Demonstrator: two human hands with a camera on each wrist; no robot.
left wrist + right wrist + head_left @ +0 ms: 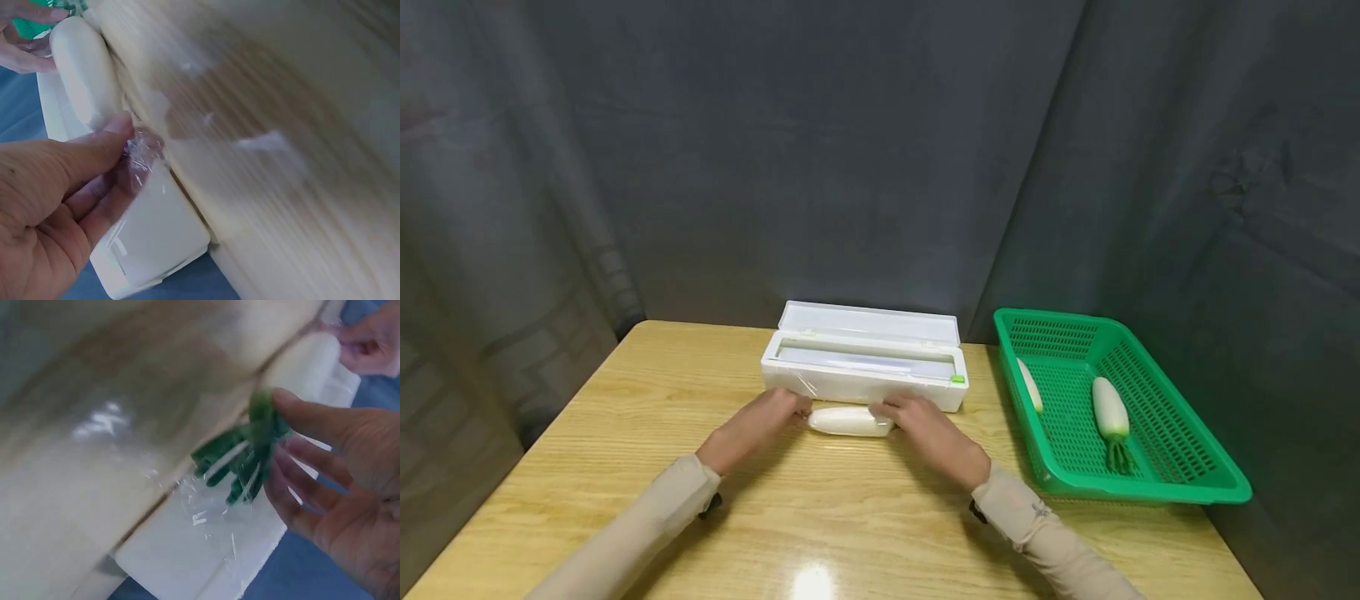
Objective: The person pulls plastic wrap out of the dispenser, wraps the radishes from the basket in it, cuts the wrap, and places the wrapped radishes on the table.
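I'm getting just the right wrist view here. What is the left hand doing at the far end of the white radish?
Observer: In the left wrist view, the left hand pinches bunched clear film at that end of the white radish.
Operator: How does the white box look on top?
Observer: Its lid is swung open at the far side.
Operator: Any spares nearby?
Observer: Two more radishes lie in the green basket.

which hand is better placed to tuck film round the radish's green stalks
Probably the right hand: it holds the white radish at its green stalks, while the left hand pinches cling film at the opposite end.
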